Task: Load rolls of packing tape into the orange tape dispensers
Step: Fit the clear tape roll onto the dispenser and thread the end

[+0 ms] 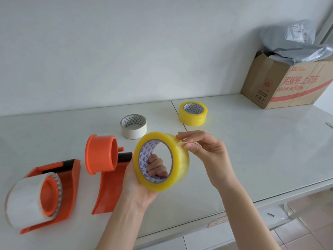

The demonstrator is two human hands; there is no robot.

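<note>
— Hands first: what are they doing?
— Left hand [142, 184] cradles the yellow roll [161, 161], fingers through its core; right hand [203, 152] pinches the rim, probably hunting the tape end.
— And the empty dispenser [106, 170]?
— Just beside it, near the tabletop's [252, 150] front edge.

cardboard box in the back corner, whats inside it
Crumpled grey plastic bags spill out of the cardboard box. Anything beneath them is covered, so the rest of its contents cannot be seen.

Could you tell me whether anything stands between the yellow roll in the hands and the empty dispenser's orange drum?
Nothing visible does. The yellow roll, held by the left hand and right hand, sits just right of the empty dispenser's drum, whose open end is bare.
</note>
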